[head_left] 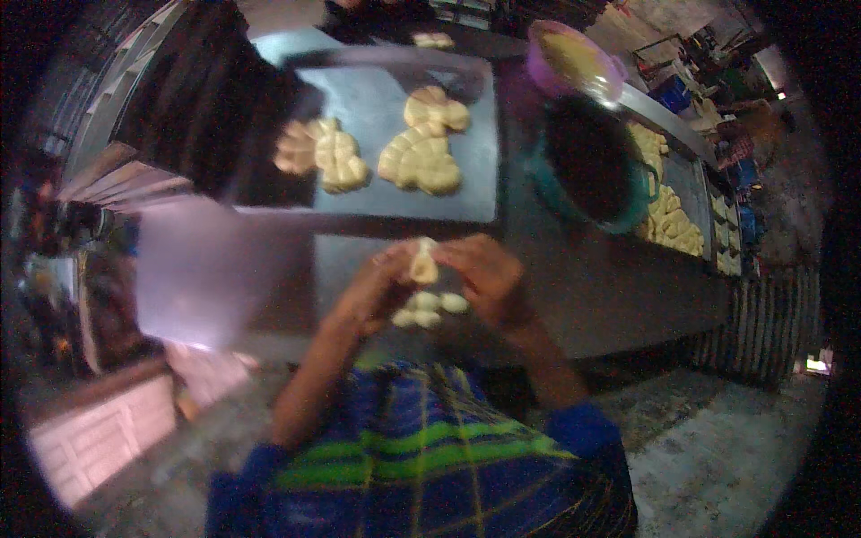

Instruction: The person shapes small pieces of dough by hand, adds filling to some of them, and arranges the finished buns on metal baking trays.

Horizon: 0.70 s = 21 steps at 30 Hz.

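A small pale piece of dough (422,265) is pinched between my two hands, over the near side of the table. My left hand (387,276) has its fingers closed on the dough's left side. From the other side my right hand (484,272) grips its upper right part, fingers curled. Just below, several small dough pieces (425,309) lie close together. Beyond my hands, a metal tray (377,81) carries two large clusters of joined dough: a left cluster (334,157) and a bigger right cluster (421,160). Fine finger detail is blurred.
A teal basin (641,202) with a dark inside stands to the right, and a purple basin (536,63) sits behind it. Further right, more dough (671,224) lies on another tray. A person's dark clothing (377,25) shows at the table's far side.
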{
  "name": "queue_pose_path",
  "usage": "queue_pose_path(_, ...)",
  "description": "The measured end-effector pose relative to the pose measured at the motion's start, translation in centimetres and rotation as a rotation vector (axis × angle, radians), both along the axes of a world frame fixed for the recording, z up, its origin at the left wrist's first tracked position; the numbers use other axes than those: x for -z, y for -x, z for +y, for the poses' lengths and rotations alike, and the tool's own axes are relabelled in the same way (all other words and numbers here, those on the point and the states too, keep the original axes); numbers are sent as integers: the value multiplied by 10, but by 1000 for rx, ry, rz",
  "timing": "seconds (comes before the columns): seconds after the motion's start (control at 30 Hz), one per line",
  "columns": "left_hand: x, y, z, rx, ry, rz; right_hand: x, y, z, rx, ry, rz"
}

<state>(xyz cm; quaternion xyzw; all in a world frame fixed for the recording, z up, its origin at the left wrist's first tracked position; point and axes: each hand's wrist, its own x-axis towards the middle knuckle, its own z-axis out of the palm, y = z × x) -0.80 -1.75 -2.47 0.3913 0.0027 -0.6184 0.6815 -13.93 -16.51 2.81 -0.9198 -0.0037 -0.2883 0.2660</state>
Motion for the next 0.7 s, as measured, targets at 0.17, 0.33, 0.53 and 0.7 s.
queue_pose_path(0.17, -3, 1, 2, -53, 49, 101, -6, -3, 34, 136, 68, 86)
queue_pose_path(0.33, 5, 3, 0, -66, 93, 84, 18, 2, 32, 226, 234, 41)
queue_pose_path(0.53, -20, -1, 0, -11, 127, -198, 10, -7, 34, 397, -420, 38)
queue_pose_path(0.7, -24, 4, -4, -78, 96, -224, 12, -3, 27, 419, -831, 128)
